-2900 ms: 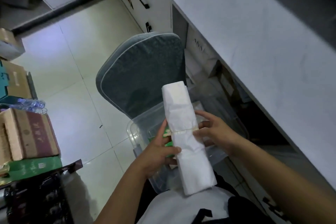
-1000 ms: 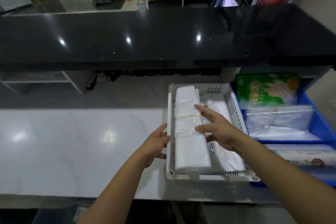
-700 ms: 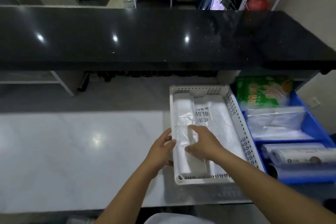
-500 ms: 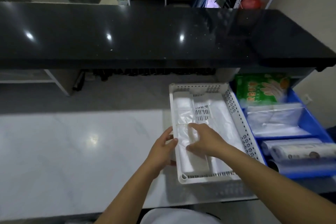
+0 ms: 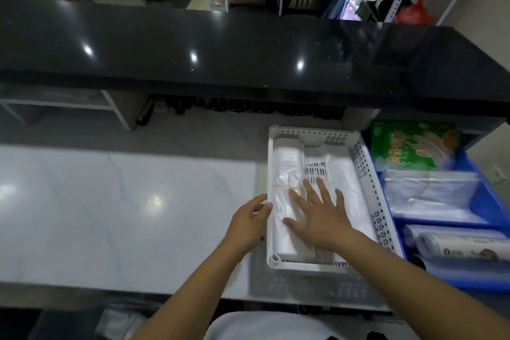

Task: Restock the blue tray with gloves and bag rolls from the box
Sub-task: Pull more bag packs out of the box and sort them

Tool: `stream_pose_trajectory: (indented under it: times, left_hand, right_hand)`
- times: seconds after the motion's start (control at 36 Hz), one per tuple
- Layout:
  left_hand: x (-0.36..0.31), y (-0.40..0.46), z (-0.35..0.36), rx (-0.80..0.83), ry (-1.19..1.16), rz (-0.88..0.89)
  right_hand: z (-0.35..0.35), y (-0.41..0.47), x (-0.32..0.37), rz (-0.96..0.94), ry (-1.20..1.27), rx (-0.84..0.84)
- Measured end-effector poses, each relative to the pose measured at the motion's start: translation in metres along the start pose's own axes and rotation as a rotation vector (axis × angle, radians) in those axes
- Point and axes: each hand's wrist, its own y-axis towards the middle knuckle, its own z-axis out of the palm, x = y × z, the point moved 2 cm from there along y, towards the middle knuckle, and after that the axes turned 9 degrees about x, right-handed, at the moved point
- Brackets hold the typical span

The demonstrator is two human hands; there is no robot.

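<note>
A white bundle of plastic bags [image 5: 285,176], tied with a rubber band, lies along the left side of the white perforated basket [image 5: 365,174]. My right hand [image 5: 320,210] rests flat on it with the fingers spread, holding nothing. My left hand [image 5: 248,222] touches the basket's left rim, fingers loosely curled. To the right sits the blue tray [image 5: 494,201], with a green pack of gloves [image 5: 411,150] at its far end, clear bags [image 5: 430,192] in the middle and a bag roll [image 5: 463,247] at the near end.
The basket and tray stand on a white marble counter [image 5: 124,201]. A raised black counter [image 5: 248,50] runs across behind it. More white bags [image 5: 350,188] fill the basket's right half. Shelving stands at the back right.
The bundle was carried from the box by the floor and laid in the white basket. My right hand has opened flat on top of it; my left hand stays at the rim.
</note>
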Motion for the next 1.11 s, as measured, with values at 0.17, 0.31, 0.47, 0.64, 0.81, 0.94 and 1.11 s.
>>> stream_pose_trajectory:
  times: [0.17, 0.31, 0.47, 0.64, 0.81, 0.94, 1.11]
  left_hand:
    - [0.002, -0.038, -0.012, -0.279, 0.125, 0.031]
    - [0.028, -0.112, -0.021, -0.596, 0.302, 0.019]
    - [0.090, -0.220, 0.006, -0.869, 0.416, -0.318]
    - [0.159, -0.307, 0.062, -0.951, 0.281, -0.712]
    - [0.209, -0.357, 0.092, -0.923, 0.146, -0.927]
    - [0.242, -0.366, 0.084, -0.836, 0.090, -1.007]
    - [0.281, -0.352, 0.023, -0.737, -0.015, -0.965]
  right_hand:
    - [-0.003, -0.017, 0.011, -0.097, -0.015, -0.110]
    - [-0.034, -0.058, 0.045, -0.352, 0.184, -0.198]
    - [-0.020, -0.122, 0.107, -0.845, 0.321, -0.185]
    - [0.090, -0.164, 0.144, -1.086, 0.090, 0.205]
    - [0.170, -0.150, 0.151, -1.009, -0.200, 0.465]
    - [0.191, -0.131, 0.168, -0.953, -0.341, 0.481]
    - [0.204, -0.108, 0.216, -0.871, -0.406, 0.527]
